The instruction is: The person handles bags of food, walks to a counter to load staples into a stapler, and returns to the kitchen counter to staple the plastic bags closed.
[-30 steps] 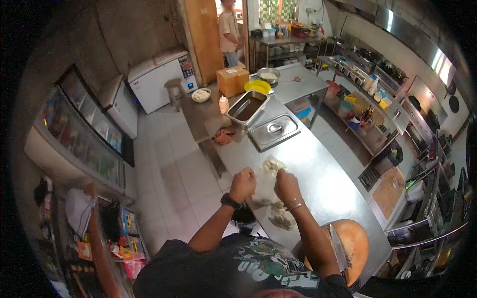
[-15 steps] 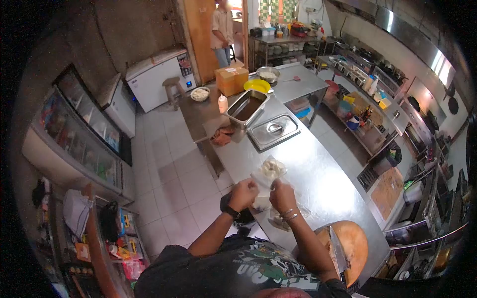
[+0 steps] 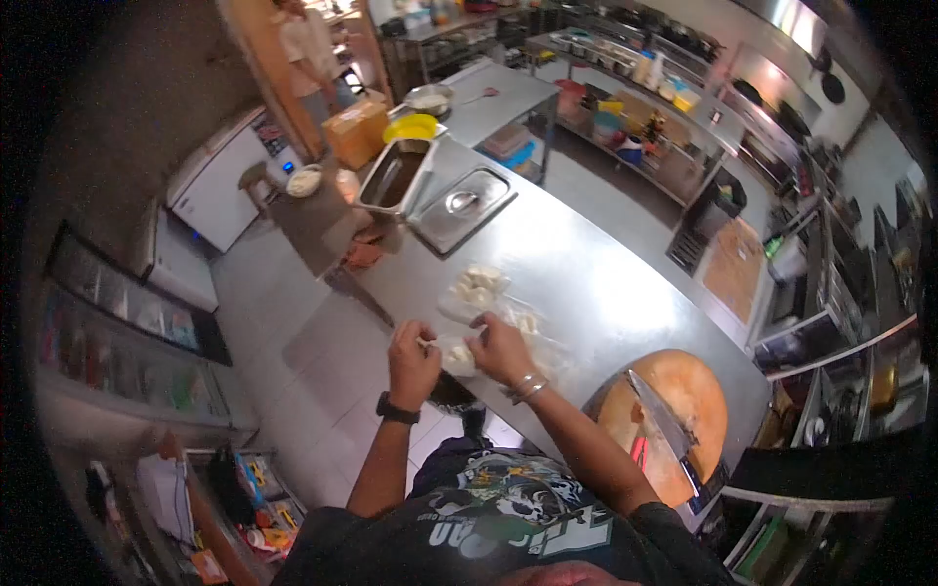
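Between my two hands, near the steel table's left edge, is a clear plastic bag [image 3: 455, 355] with pale pieces in it. My left hand [image 3: 414, 363], with a black watch on the wrist, has its fingers pinched at the bag's left side; what they grip is too small to tell. On the bag's right side is my right hand [image 3: 500, 350], bracelets on its wrist, its fingers curled and their hold on the plastic unclear. Another bag of pale pieces [image 3: 481, 285] lies just beyond, and more bagged pieces [image 3: 528, 324] lie beside my right hand.
A round wooden board [image 3: 692, 391] with a large knife [image 3: 664, 420] is at the right. Farther off stand a lidded steel tray [image 3: 463, 207], a pan of dark liquid [image 3: 395, 180], a cardboard box [image 3: 356, 133] and a yellow bowl [image 3: 410, 127]. A person [image 3: 311, 59] stands by the doorway.
The camera view has swung, so the table and room appear farther left and the board shows fully. My hands have moved slightly apart, with a bag of pale pieces visible between them.
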### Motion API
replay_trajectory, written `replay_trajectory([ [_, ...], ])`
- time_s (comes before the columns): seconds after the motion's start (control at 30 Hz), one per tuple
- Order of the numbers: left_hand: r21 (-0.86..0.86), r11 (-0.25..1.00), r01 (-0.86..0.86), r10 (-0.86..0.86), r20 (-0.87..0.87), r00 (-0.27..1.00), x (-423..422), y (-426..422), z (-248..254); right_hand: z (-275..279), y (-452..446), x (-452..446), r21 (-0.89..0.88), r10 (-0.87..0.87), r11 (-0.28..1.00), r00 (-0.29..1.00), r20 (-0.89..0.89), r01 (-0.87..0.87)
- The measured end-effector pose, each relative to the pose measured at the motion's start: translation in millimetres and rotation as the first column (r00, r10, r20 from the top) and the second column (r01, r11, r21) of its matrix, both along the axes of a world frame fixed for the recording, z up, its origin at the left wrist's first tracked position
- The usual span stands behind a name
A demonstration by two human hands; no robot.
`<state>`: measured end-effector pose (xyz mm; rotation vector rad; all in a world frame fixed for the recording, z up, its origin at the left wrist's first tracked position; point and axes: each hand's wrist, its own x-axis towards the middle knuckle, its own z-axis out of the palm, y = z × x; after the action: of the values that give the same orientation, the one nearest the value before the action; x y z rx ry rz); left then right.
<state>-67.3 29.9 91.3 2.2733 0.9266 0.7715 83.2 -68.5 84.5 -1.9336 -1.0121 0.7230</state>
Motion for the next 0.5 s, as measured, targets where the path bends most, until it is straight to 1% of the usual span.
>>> replay_trajectory([
  [0.03, -0.059, 0.998, 0.010, -0.009, 0.011, 1.000, 0, -1, 5, -3, 1, 1, 0.031, 0.011, 0.999, 1.000, -0.009, -0.010],
  [0.07, -0.119, 0.993, 0.016, -0.014, 0.018, 1.000, 1, -3, 10, -4, 0, 0, 0.027, -0.009, 1.000, 1.000, -0.014, 0.010],
  [0.13, -0.141, 0.988, 0.061, -0.057, 0.032, 0.998, 6, -7, 22, -7, -1, -1, 0.188, 0.013, 0.982, 0.996, -0.092, 0.004],
  [0.17, -0.161, 0.984, 0.082, -0.075, 0.050, 0.996, 6, -9, 26, -8, -2, -2, 0.185, 0.001, 0.983, 0.995, -0.098, 0.017],
  [0.23, -0.165, 0.981, 0.100, -0.095, 0.037, 0.995, 6, -9, 28, -10, -1, 2, 0.165, -0.021, 0.985, 0.981, -0.194, 0.054],
  [0.27, -0.174, 0.979, 0.102, -0.099, 0.025, 0.995, 4, -10, 29, -10, -2, 3, 0.165, -0.025, 0.985, 0.980, -0.197, 0.058],
  [0.3, -0.172, 0.980, 0.101, -0.099, 0.021, 0.995, 3, -9, 31, -9, -2, 3, 0.197, -0.087, 0.975, 0.993, -0.075, 0.100],
  [0.33, -0.192, 0.977, 0.097, -0.103, -0.022, 0.994, 2, -7, 32, -6, 0, 4, 0.237, -0.150, 0.962, 0.988, 0.048, 0.134],
  [0.37, -0.217, 0.973, 0.085, -0.103, -0.070, 0.992, -2, -8, 34, -3, -1, 3, 0.236, -0.140, 0.963, 0.989, 0.040, 0.127],
  [0.4, -0.215, 0.974, 0.070, -0.089, -0.079, 0.993, -6, -8, 35, 0, -3, 2, 0.267, -0.143, 0.955, 0.989, 0.030, 0.130],
  [0.47, -0.082, 0.983, 0.165, -0.175, -0.132, 0.976, -8, -7, 39, 0, 2, 3, 0.313, -0.119, 0.944, 0.993, 0.023, 0.105],
  [0.5, -0.072, 0.988, 0.136, -0.145, -0.130, 0.981, -9, -9, 39, -4, 4, 2, 0.342, -0.136, 0.933, 0.989, 0.052, 0.110],
])
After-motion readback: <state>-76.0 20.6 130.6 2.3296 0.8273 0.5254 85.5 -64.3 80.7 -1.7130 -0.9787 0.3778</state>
